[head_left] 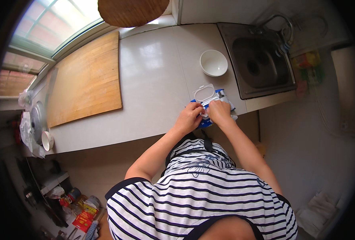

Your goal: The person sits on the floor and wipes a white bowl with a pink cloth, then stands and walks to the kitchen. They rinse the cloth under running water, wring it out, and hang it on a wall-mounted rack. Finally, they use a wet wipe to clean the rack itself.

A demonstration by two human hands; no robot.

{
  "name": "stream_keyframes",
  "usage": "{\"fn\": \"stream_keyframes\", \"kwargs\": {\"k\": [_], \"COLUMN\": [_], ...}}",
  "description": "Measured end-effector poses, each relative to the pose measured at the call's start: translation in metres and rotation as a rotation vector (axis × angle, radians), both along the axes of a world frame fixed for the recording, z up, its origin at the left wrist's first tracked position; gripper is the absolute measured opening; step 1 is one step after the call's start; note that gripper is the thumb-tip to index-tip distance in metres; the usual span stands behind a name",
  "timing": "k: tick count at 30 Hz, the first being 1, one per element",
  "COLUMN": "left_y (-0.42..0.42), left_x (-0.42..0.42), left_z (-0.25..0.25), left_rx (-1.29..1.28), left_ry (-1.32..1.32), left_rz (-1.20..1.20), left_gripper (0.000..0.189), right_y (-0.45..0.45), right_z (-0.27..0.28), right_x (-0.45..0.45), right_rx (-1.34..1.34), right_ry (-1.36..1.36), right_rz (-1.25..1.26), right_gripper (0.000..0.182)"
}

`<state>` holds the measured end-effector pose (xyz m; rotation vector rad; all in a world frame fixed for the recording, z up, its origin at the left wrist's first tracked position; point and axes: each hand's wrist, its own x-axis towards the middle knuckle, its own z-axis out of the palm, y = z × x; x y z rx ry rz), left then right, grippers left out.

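Observation:
A blue and white pack of wet wipes (pixel 206 122) lies at the counter's front edge, its white plastic lid (pixel 204 93) flipped up. My left hand (pixel 190 116) is on the left side of the pack, with curled fingers gripping at its opening. Closed like a fist, my right hand (pixel 219 111) grips the pack's right side. A bit of white material shows between the two hands, but my fingers hide most of it. Just beyond the pack stands a white bowl (pixel 214 63).
A stainless steel sink (pixel 262 64) with a faucet (pixel 287 27) is on the right. On the left lies a large wooden board (pixel 87 81). A small bowl (pixel 47 141) and a metal lid (pixel 37 122) are at the counter's left end. A round wooden piece (pixel 133 12) juts in at the top.

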<state>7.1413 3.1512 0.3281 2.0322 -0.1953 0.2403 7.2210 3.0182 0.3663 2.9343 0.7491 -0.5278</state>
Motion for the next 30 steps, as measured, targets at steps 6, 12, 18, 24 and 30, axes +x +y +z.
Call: {"fn": "stream_keyframes", "kwargs": {"k": [6, 12, 18, 24, 30], "left_y": [0.002, 0.003, 0.001, 0.005, 0.006], "left_x": [-0.005, -0.003, 0.001, -0.001, 0.002], "left_z": [0.000, -0.004, -0.009, -0.007, -0.003], "left_rx": [0.019, 0.019, 0.005, -0.004, -0.008], "left_ry": [0.028, 0.012, 0.019, 0.050, 0.029], "left_rz": [0.017, 0.010, -0.021, -0.030, -0.015], "left_gripper": [0.016, 0.016, 0.018, 0.017, 0.016], "right_y": [-0.003, -0.004, 0.000, 0.001, -0.009], "right_z": [-0.011, -0.005, 0.002, -0.015, -0.013], "right_x": [0.002, 0.009, 0.002, 0.006, 0.020], "right_rx": [0.049, 0.204, -0.002, 0.039, 0.170], "right_ry": [-0.061, 0.119, 0.047, 0.001, 0.181], "right_rz": [0.016, -0.140, 0.000, 0.007, -0.204], "right_gripper": [0.014, 0.023, 0.021, 0.023, 0.025]}}
